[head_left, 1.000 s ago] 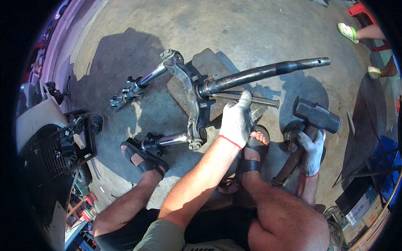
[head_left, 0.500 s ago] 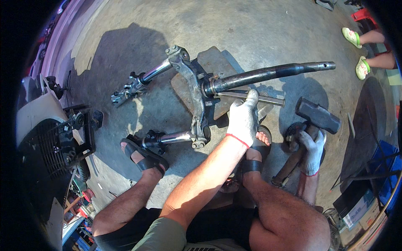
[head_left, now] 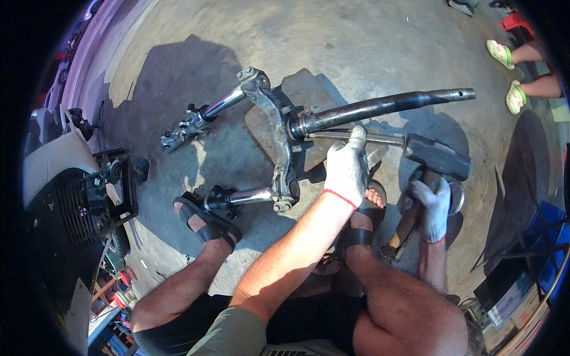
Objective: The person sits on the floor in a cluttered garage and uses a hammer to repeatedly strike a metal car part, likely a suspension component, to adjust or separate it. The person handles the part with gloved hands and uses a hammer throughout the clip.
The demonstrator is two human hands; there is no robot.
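Observation:
My left hand [head_left: 346, 169], in a white work glove with a red cuff, is closed around a steel chisel [head_left: 385, 139]. The chisel's tip sits by the collar at the base of a dark steering stem [head_left: 380, 109], which belongs to a motorcycle front fork [head_left: 275, 118]. Gloved too, my right hand [head_left: 432, 204] grips the handle of a sledgehammer [head_left: 439, 157]. The black hammer head meets the chisel's outer end. Two chrome fork tubes stretch left from the fork's clamp.
Beneath the fork lies a rusty metal plate [head_left: 314, 92] on the concrete floor. My sandalled feet flank the work. A scooter body [head_left: 59, 178] stands at the left. Another person's green clogs [head_left: 500, 53] are at the upper right, with boxes [head_left: 510, 302] at the lower right.
The sledgehammer has swung left, from apart to against the chisel's end, with my right hand moving along. My left hand and the fork have barely shifted.

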